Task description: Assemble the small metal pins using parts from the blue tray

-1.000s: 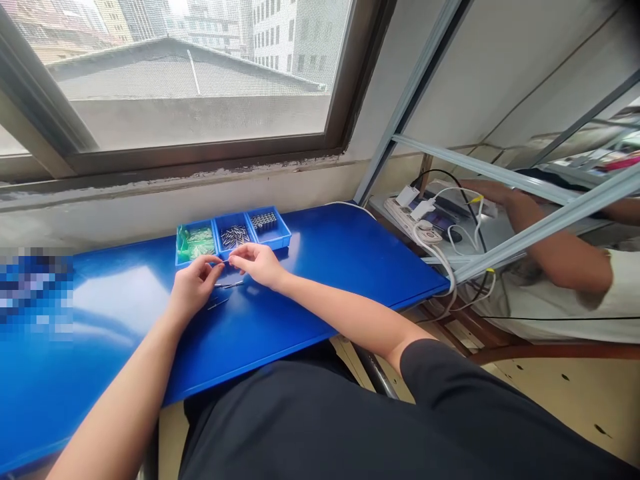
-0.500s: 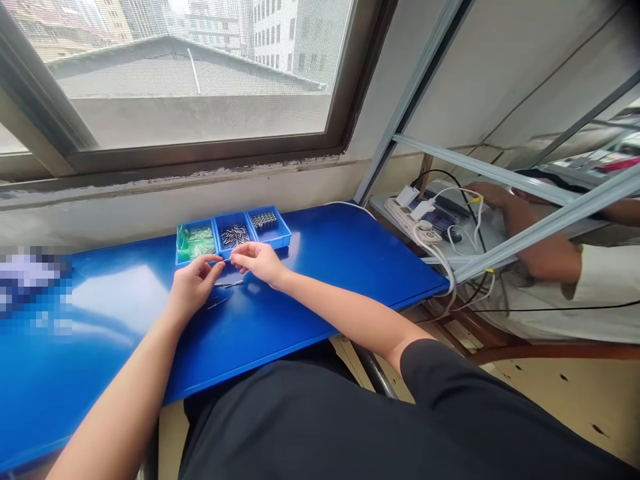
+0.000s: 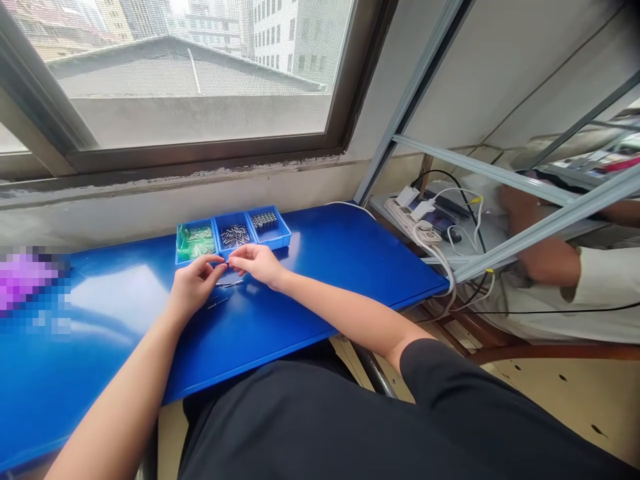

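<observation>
My left hand point(image 3: 194, 285) and my right hand point(image 3: 257, 264) meet fingertip to fingertip just in front of the blue three-part tray point(image 3: 285, 244). Both hands are closed in a pinch around something small that their fingers mostly cover; its kind cannot be made out. Clear and green slender pieces point(image 3: 199, 241) fill the tray's left compartment. In the middle one lies a heap of small metal pins point(image 3: 235, 235), and in the right one stand several dark cylindrical parts point(image 3: 264, 220). Below my hands, thin pen-like metal pieces point(image 3: 230, 285) lie on the blue table point(image 3: 320, 280).
A blurred-out purple patch point(image 3: 27, 280) is at the table's left. To the right, beyond a metal frame point(image 3: 493, 170), there is a power strip point(image 3: 413, 213) with white cables, and another person's arm point(image 3: 535, 247) rests there. A window point(image 3: 200, 73) is behind the tray.
My fingertips have drawn closer together, with the right hand shifting slightly left. The thin piece seen between them earlier is now mostly hidden. The other person's hand has moved.
</observation>
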{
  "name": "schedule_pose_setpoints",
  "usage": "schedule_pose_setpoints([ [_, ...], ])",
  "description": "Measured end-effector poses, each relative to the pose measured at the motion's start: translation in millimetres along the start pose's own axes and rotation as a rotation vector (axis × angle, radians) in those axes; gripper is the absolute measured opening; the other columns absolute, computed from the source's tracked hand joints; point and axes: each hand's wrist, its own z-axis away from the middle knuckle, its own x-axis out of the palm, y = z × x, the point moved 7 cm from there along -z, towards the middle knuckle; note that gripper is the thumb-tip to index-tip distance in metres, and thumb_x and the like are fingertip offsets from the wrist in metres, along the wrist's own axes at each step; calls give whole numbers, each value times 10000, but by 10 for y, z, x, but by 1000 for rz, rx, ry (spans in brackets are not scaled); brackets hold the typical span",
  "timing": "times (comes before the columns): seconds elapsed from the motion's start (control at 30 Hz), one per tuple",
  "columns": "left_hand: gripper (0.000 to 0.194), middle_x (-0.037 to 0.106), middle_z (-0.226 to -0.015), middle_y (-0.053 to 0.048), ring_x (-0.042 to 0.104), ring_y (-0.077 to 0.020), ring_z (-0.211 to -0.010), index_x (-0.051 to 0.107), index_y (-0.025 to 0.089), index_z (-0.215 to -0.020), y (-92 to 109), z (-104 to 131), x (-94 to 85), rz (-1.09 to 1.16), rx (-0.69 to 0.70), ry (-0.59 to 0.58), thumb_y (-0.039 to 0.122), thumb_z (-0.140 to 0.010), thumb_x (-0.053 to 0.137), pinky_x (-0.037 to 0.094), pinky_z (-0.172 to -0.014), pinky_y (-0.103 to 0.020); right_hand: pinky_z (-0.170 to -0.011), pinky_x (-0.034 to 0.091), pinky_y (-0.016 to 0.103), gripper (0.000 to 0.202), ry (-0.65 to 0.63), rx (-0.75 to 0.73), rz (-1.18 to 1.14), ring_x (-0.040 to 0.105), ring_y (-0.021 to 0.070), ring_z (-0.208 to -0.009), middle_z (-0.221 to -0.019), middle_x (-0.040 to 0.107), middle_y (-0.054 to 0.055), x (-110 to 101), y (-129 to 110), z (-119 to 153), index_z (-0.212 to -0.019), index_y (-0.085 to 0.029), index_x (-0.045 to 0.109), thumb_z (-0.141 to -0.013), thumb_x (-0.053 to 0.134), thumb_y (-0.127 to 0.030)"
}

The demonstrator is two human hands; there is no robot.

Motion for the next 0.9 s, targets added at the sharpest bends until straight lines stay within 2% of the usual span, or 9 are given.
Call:
schedule_pose_setpoints([
  [0.27,276,485,-521,58,402,-93,-460,670,179,-901,-4,-13,37,-76,2,-34,437,-889,573,344,-492,-224,-647,569,262,200,-26,13,32,635,103,-616,-746,713,20,23,9,20,-835,-144,680,-730,802,-262],
  [0.37,296,542,-534,43,428,-98,-460,671,176,-884,-20,-18,29,-88,-13,-32,445,-898,549,351,-491,-226,-649,573,265,207,-24,10,47,643,109,-633,-760,716,26,23,-1,26,-828,-144,682,-725,809,-270],
  [0.6,350,562,-525,20,481,-114,-490,635,180,-731,-24,-23,-5,-104,-28,-13,448,-910,498,381,-507,-225,-634,574,255,181,-44,37,10,648,107,-639,-770,723,33,51,32,26,-819,-132,694,-727,805,-243],
  [0.73,325,565,-544,16,511,-127,-500,652,182,-878,-55,-4,-34,-50,-74,25,435,-939,458,400,-517,-228,-653,587,250,193,67,-1,-71,673,115,-699,-813,731,39,-60,18,-36,-888,-133,690,-757,784,-240],
  [0.83,310,560,-551,19,502,-128,-490,653,184,-960,-85,5,-36,-27,-107,32,433,-934,470,398,-510,-229,-697,603,255,251,148,-13,-158,704,128,-805,-962,744,62,-141,25,-81,-1018,-149,677,-787,756,-210],
  [0.9,311,571,-563,16,507,-128,-496,654,182,-973,-92,6,-33,-28,-113,31,430,-931,472,403,-515,-230,-727,606,262,255,159,-13,-176,712,132,-851,-1048,739,72,-155,37,-96,-1057,-158,671,-809,724,-181],
])
